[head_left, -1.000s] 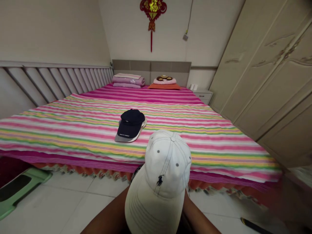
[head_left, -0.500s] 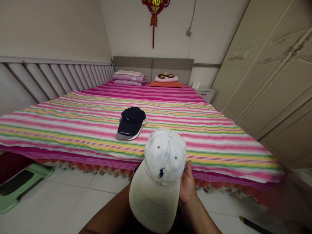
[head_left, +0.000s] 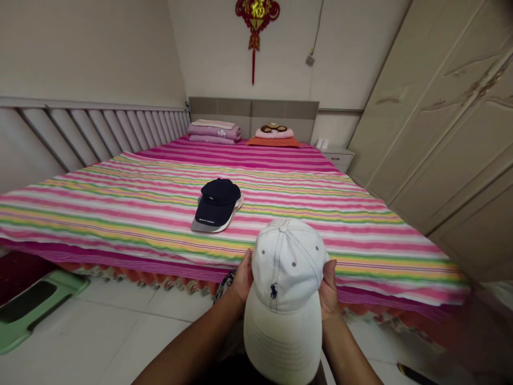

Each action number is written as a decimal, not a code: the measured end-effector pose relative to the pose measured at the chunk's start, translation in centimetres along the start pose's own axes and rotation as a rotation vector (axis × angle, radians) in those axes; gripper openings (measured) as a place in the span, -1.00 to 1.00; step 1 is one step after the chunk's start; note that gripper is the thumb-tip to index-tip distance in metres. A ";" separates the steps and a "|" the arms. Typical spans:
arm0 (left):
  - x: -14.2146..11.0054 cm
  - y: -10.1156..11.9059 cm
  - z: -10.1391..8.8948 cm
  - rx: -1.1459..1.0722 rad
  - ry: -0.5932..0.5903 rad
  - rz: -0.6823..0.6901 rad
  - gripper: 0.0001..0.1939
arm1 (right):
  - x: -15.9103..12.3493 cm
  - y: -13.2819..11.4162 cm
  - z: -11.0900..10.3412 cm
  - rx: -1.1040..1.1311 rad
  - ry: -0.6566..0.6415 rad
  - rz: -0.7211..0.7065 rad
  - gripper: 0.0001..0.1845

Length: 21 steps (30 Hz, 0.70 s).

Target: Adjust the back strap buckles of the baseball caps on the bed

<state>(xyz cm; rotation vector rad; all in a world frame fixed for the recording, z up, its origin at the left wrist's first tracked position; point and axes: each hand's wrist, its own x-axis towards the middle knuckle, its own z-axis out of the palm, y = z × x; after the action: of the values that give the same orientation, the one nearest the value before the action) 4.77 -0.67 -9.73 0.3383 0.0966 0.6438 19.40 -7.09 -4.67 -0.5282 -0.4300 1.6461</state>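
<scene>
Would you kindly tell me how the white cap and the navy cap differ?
The white cap is held between the left hand and right hand; the navy cap rests on paler headwear on the bed.
The white cap has a dark emblem on its crown; the navy cap has light lettering along its brim.
Both brims point roughly toward the camera.

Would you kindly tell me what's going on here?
A person holds a white cap at the near edge of the bed, with its brim pointing back toward them. The left-hand grip and right-hand grip are on opposite sides of it. Farther up, a navy cap lies on the striped bedspread, with paler brim edges showing beneath it. Folded bedding sits by the headboard.
</scene>
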 end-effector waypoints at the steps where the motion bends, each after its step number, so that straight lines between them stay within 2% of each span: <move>1: 0.0 0.4 0.2 -0.019 0.019 0.004 -0.35 | 0.0 -0.1 -0.1 -0.009 0.003 -0.007 -0.33; 3: 0.0 0.9 1.0 -0.051 0.036 0.005 -0.36 | 0.1 -0.4 -0.2 -0.020 0.019 -0.033 -0.32; 7: -0.1 1.0 2.5 -0.044 -0.008 -0.065 -0.44 | 0.2 -0.8 -0.6 -0.018 0.059 -0.082 -0.31; 12: -0.6 1.2 3.2 0.048 0.035 -0.096 -0.50 | 0.1 -1.1 -1.5 -0.051 0.127 -0.091 -0.38; 18: -0.7 1.9 3.7 0.130 0.108 0.051 -0.56 | 0.4 -1.4 -1.3 -0.098 0.240 -0.153 -0.49; 21: -0.6 2.1 3.9 0.167 0.102 0.108 -0.55 | 0.8 -1.6 -2.0 -0.119 0.209 -0.177 -0.54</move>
<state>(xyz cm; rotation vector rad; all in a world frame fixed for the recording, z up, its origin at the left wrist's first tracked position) 3.89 -0.54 -5.33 0.4736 0.2319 0.7626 21.79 -6.11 -5.50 -0.7230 -0.4094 1.3854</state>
